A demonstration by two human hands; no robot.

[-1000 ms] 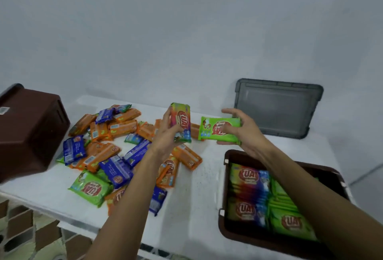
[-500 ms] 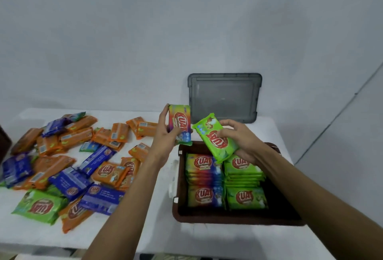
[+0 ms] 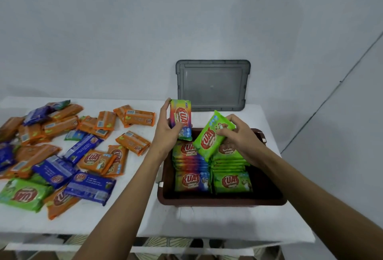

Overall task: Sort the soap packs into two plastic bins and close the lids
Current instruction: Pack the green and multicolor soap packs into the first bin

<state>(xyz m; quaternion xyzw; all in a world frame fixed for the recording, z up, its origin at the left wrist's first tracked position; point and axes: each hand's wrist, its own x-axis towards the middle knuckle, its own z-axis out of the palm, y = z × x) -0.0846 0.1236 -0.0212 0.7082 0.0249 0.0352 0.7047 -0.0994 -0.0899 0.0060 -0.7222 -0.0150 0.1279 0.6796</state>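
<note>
My left hand (image 3: 165,135) grips a rainbow pack (image 3: 181,114), my right hand (image 3: 240,137) a green pack (image 3: 209,139), over the half-full brown bin (image 3: 223,202); many loose packs (image 3: 62,156) left of it wait unsorted.

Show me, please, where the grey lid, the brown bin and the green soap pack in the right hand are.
grey lid (image 3: 213,84), head view, middle of its panel.
brown bin (image 3: 221,201), head view, near rim.
green soap pack (image 3: 207,139), head view, red logo on its front.
</note>
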